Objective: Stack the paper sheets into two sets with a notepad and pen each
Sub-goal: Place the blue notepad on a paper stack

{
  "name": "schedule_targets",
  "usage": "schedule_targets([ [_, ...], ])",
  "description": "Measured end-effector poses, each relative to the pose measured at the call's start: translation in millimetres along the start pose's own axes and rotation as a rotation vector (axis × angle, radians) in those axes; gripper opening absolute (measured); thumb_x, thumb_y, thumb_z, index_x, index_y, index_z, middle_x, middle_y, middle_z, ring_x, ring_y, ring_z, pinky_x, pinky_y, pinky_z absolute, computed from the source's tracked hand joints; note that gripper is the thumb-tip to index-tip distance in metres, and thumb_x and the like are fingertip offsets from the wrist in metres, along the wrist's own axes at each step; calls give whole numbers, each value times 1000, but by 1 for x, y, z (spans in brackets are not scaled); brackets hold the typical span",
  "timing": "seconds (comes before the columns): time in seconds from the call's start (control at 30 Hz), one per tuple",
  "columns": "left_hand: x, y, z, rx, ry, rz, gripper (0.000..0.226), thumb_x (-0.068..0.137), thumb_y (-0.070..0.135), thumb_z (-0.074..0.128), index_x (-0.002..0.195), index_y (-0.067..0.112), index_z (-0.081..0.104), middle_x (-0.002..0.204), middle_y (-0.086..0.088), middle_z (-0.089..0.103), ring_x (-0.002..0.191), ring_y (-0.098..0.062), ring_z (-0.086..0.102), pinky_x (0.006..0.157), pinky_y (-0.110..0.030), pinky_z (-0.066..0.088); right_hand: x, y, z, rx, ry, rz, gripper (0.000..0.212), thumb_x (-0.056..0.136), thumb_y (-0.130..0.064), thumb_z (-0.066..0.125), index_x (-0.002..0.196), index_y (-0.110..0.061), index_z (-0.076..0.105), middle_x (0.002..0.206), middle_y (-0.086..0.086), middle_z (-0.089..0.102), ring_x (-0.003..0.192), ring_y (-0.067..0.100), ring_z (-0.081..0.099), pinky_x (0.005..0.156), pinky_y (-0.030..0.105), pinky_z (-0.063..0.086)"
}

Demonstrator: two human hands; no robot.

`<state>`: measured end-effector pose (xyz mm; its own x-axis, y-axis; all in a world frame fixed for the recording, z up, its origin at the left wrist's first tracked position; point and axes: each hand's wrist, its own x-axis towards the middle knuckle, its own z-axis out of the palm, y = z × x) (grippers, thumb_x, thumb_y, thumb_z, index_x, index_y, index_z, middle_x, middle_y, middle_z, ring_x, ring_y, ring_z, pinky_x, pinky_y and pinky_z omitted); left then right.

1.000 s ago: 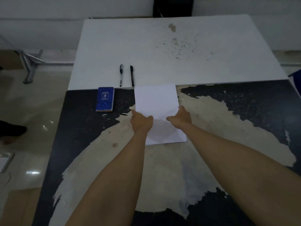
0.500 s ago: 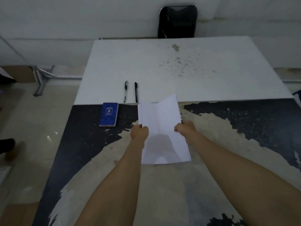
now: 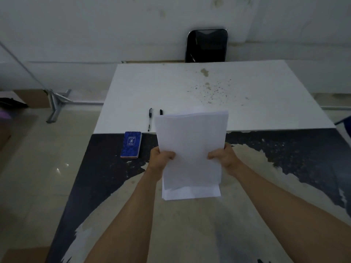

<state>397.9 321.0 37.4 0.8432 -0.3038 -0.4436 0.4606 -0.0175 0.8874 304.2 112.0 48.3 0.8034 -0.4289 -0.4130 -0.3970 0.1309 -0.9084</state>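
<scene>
The left hand [image 3: 161,158] grips the left edge of the sheets [image 3: 191,152], thumb curled over the front face and the other fingers hidden behind the paper. The right hand [image 3: 223,156] grips the right edge at the same height in the same way, thumb on the front, fingers wrapped behind. Both forearms reach forward from the bottom of the view and converge on the stack, wrists roughly level.

Between the hands the sheets stand lifted and tilted, top edge away from the person, bottom edge hanging below the thumbs. The stack is white and blank. Its top edges are slightly uneven, several sheets showing one behind another, and the bottom edges are also stepped. Whether the bottom edge touches the table [image 3: 209,224] cannot be told.

Just left of the left hand a blue notepad [image 3: 131,144] lies flat on the dark, worn part of the table. Beyond the left fingers, on the white board [image 3: 247,111], a pen [image 3: 149,119] lies pointing towards the person. A second pen [image 3: 161,112] lies just right of it, only its far end showing above the top left corner of the sheets. Well beyond the hands, a black chair [image 3: 207,45] stands against the wall.
</scene>
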Motion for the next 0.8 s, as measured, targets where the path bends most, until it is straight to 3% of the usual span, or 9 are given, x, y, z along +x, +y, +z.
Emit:
schedule_targets([
  [0.17,-1,31,7,-19,13,120,22,50,1,58,69,6,67,66,-4,67,60,-19,62,60,-31,53,2,-27,-5,53,-25,-163,72,49,13,81,118,4,62,107,14,73,93,29,71,74,46,61],
  [0.23,1,42,10,-12,35,146,20,50,2,58,67,9,67,65,0,67,61,-18,61,58,-29,51,4,-36,-5,75,-4,-207,56,54,23,77,104,1,67,93,2,77,83,18,74,65,37,61],
  [0.3,2,50,12,-2,39,177,18,52,2,57,66,9,66,65,0,65,63,-19,58,58,-29,50,2,-45,-3,58,26,-229,46,50,21,79,87,-7,70,79,-6,77,70,9,73,59,31,59],
  [0.37,3,54,15,-3,38,208,15,53,3,58,66,9,65,65,0,64,63,-18,57,57,-28,49,2,-47,-1,58,77,-238,44,53,22,80,81,-9,70,81,-1,73,69,12,70,62,34,58],
  [0.47,6,49,17,23,58,228,14,54,4,58,65,10,65,66,0,63,60,-14,57,55,-25,49,9,-38,1,55,118,-238,42,60,27,75,84,-6,69,90,8,69,76,19,66,74,40,58],
  [0.6,8,28,13,72,44,204,19,54,4,61,71,12,67,77,-5,67,69,-19,61,66,-33,52,10,-22,2,29,118,-217,44,62,27,75,82,-11,69,88,2,69,76,12,66,72,36,57],
  [0.73,10,20,13,83,53,207,31,61,2,86,86,12,69,89,1,71,79,-14,67,69,-31,57,17,-21,3,-12,153,-199,41,63,18,82,95,-4,68,97,8,69,82,19,67,80,42,57],
  [0.8,15,18,16,111,98,220,32,66,13,90,91,11,70,94,0,72,84,-15,70,74,-32,60,20,-23,6,-13,172,-180,45,63,10,87,102,0,69,104,9,69,89,23,67,82,42,58],
])
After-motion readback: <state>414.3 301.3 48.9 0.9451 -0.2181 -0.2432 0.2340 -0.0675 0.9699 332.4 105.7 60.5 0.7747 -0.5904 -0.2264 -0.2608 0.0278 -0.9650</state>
